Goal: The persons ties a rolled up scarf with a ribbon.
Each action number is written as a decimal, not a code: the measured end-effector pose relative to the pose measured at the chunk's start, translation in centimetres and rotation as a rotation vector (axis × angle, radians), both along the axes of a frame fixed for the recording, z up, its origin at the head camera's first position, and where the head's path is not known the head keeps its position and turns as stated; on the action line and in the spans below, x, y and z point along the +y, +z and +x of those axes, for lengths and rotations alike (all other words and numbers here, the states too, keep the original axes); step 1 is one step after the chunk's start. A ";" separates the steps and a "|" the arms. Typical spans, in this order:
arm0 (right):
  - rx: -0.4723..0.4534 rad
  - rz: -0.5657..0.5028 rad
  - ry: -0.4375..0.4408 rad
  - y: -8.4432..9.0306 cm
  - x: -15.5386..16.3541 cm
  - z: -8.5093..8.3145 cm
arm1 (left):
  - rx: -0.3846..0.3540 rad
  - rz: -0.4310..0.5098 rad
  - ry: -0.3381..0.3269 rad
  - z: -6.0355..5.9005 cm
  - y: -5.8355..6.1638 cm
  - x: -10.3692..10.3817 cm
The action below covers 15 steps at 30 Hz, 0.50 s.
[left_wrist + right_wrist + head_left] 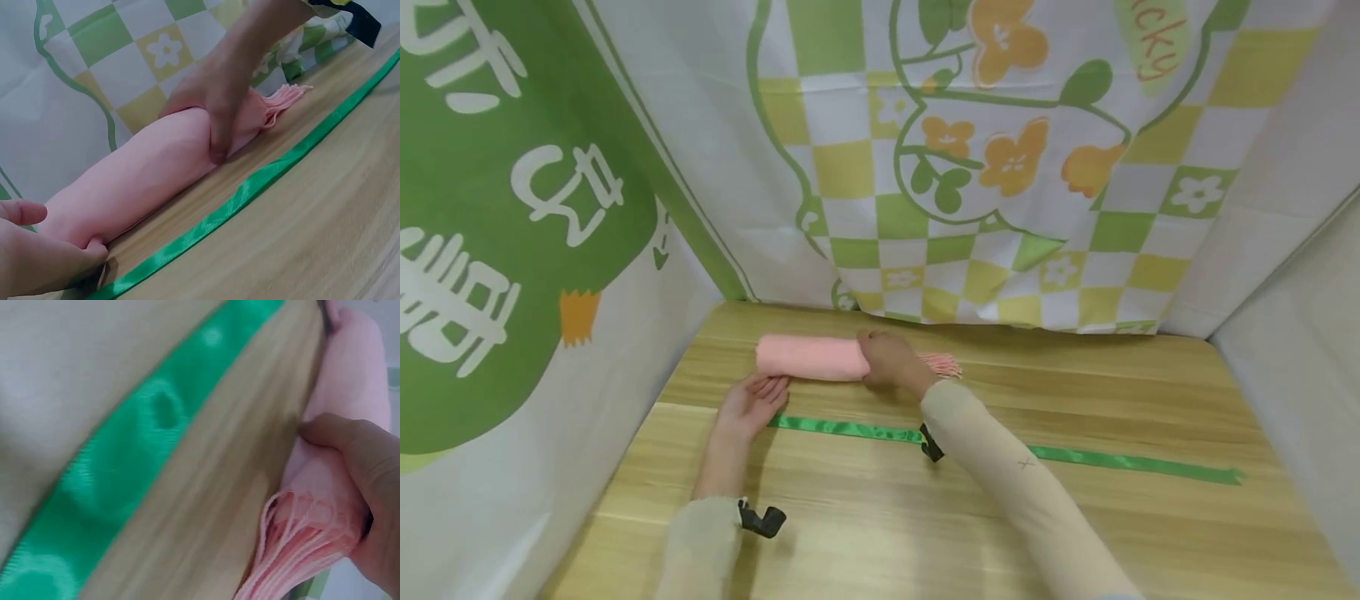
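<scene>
A pink scarf (812, 358), rolled into a thick cylinder, lies near the back of the wooden table. Its tasselled fringe (306, 534) spills out of the right end. My right hand (891, 360) grips the roll close to that fringe, thumb on the near side and palm over the top. At the other end, my left hand (754, 406) is turned palm up, its fingertips touching the low near edge of the scarf. In the left wrist view its thumb stands apart from the cloth. A green satin ribbon (250, 187) stretches sideways in front of the roll.
The wooden table (865, 525) meets a hanging checked cloth (985, 283) just behind the scarf. A green and white printed cloth (512, 250) hangs on the left, and a pale one (1300, 333) on the right. Black wrist mounts (762, 521) sit on both wrists.
</scene>
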State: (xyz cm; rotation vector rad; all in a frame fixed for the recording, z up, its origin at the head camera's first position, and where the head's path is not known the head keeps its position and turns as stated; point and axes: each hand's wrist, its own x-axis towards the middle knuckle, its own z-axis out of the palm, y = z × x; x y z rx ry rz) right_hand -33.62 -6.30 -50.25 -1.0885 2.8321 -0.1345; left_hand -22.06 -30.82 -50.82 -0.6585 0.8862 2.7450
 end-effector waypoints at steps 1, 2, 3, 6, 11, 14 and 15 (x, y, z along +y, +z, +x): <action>0.031 0.004 0.011 -0.1 0.0 0.2 | -0.008 0.005 0.011 -0.1 0.1 0.1; 0.060 0.001 0.022 -0.1 0.1 0.4 | -0.015 0.007 0.019 -0.1 0.1 0.2; 0.092 -0.004 0.030 -0.2 0.1 0.6 | -0.023 0.009 0.028 0.0 0.2 0.3; 0.190 -0.023 0.053 -0.6 0.3 1.3 | -0.043 0.035 0.065 0.2 0.2 0.4; 0.323 -0.077 0.050 -0.3 0.6 2.1 | -0.056 0.191 0.182 0.7 0.6 0.6; 0.396 -0.144 0.042 0.5 1.0 2.3 | 0.020 0.294 0.219 0.7 0.9 1.0; 0.417 -0.160 0.042 0.9 1.1 2.3 | 0.051 0.321 0.228 0.6 1.0 1.2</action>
